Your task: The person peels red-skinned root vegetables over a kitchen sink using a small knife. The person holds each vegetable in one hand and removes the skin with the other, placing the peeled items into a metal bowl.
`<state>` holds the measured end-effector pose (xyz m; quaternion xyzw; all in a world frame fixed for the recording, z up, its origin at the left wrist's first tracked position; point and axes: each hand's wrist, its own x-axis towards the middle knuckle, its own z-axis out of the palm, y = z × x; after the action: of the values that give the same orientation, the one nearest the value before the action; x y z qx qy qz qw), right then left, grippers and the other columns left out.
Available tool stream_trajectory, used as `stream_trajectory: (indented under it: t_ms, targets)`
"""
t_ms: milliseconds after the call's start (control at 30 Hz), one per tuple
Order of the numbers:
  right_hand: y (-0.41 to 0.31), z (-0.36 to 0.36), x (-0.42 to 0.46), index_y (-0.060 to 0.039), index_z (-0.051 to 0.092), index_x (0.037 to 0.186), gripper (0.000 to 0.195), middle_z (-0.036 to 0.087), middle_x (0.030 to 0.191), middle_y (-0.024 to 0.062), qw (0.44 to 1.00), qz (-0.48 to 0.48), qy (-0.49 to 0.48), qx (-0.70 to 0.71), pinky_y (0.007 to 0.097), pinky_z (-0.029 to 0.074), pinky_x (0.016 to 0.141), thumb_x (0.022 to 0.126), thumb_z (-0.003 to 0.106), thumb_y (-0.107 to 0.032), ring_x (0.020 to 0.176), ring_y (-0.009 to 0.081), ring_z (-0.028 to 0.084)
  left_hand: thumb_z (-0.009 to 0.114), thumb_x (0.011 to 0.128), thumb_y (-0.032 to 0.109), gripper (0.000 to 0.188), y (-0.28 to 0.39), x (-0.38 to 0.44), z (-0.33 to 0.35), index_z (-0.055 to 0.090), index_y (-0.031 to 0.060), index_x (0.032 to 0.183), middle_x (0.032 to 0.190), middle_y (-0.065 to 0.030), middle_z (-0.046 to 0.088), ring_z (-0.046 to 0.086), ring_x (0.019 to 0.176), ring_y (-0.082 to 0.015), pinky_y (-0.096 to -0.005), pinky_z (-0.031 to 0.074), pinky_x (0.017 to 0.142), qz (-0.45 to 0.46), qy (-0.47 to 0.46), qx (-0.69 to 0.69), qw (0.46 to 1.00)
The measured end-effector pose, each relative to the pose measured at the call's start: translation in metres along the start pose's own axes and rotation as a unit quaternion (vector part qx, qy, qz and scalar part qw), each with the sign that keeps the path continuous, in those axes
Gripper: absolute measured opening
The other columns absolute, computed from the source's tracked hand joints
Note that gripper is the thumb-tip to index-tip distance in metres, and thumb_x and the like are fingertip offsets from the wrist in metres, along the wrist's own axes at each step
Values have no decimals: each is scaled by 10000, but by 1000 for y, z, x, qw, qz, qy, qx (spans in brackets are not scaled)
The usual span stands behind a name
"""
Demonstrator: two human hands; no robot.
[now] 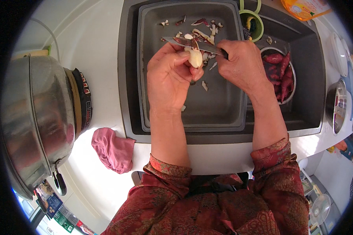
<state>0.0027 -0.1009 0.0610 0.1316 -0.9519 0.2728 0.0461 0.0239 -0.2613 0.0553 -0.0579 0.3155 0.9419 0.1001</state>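
Observation:
My left hand (172, 72) holds a pale, mostly peeled sweet potato (196, 58) above a grey rectangular basin (217, 102). In my right hand (241, 64) is the dark handle of a knife (206, 47). Its blade lies across the upper end of the sweet potato, with a strip of reddish peel on it. Peel scraps (205, 85) are scattered on the basin's floor, most of them beyond and under my hands. To the right, a round metal bowl (294, 85) contains several unpeeled red sweet potatoes (286, 79).
The basin sits in a dark double sink (309, 97). A green strainer cup (261, 28) is at its far middle. A pink cloth (113, 149) lies on the left counter beside a large metal pot (44, 117). Metal bowls (339, 107) stand at the right.

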Motion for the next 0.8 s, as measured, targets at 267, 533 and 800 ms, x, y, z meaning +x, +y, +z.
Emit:
stream_trajectory:
  t_ms: [267,533,800]
  targets:
    - [-12,3,-4,-43,625,691,135,598,646,179,999,-35,34,13,450,486,599,689,584,-173,659,359,609,510,773,78,309,-2,0,-11,522,-55,1051,885,-152,581,513,670,-241,-359,386,570,26,-19,56,998]
    - [10,3,2,-45,631,707,138,612,679,181,996,64,55,-37,443,496,627,707,576,-171,679,371,611,511,768,38,332,2,2,-6,514,-94,1073,865,-176,597,536,604,-226,-332,417,541,4,22,23,999]
    - [-19,8,-7,-30,606,757,67,605,716,152,996,-71,33,39,396,473,585,696,603,-59,682,364,588,517,824,125,384,0,2,-15,486,-87,1142,995,-223,590,561,680,-258,-352,418,594,15,-6,51,999]
